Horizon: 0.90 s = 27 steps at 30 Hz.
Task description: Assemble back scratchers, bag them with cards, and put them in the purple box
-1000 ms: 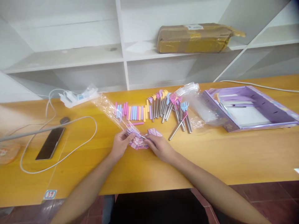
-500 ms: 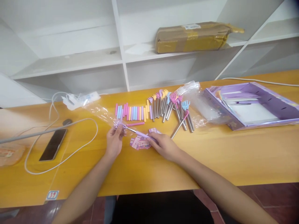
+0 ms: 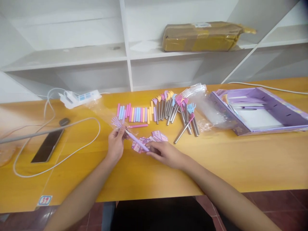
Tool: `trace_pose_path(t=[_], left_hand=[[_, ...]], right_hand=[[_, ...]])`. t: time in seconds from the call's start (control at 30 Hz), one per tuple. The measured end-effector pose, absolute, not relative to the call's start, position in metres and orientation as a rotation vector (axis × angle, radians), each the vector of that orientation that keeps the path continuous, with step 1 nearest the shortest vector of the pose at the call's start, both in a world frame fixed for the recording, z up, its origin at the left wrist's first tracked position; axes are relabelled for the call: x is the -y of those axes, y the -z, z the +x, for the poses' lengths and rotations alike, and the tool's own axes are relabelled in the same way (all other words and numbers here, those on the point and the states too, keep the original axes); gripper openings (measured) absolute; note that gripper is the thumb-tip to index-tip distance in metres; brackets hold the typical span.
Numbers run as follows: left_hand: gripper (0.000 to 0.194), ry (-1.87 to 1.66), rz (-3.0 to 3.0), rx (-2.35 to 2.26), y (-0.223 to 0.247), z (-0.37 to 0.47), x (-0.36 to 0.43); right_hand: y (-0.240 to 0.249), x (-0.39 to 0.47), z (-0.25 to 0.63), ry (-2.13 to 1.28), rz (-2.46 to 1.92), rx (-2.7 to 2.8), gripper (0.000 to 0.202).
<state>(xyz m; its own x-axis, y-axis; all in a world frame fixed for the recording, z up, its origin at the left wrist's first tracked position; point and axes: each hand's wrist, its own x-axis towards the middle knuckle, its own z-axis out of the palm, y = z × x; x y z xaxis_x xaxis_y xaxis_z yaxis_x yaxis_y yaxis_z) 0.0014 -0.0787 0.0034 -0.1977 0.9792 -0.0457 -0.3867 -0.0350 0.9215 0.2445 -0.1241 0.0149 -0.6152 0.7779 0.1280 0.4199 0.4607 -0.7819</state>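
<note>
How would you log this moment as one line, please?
left hand: holding purple hand-headed stick near its head | right hand: at its other end | nearby: printed cards, coloured tubes

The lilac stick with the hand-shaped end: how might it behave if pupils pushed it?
The lilac stick looks stiff, running roughly straight from the left hand to the right hand. Its rounded handle might roll, though the splayed prongs would probably check that. The prongs look thin, so perhaps fragile.
</note>
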Motion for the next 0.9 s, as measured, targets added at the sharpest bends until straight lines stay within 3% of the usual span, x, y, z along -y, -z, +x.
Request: trace_pose_path(t=[0.47,0.67,0.9], left_hand=[[0.044,-1.216,0.978,-1.103,0.002,0.005,0.091],[0.045,-1.126,1.061,-1.126,0.001,0.008,0.097],[0.047,-0.947,1.243,-1.084,-0.005,0.013,0.106]], right_hand=[[0.006,0.119,0.245,-0.446,-0.962,2.238,0.024],[0.007,0.119,0.245,-0.417,-0.956,2.206,0.022],[0.006,0.123,0.240,-0.480,-1.109,2.100,0.035]])
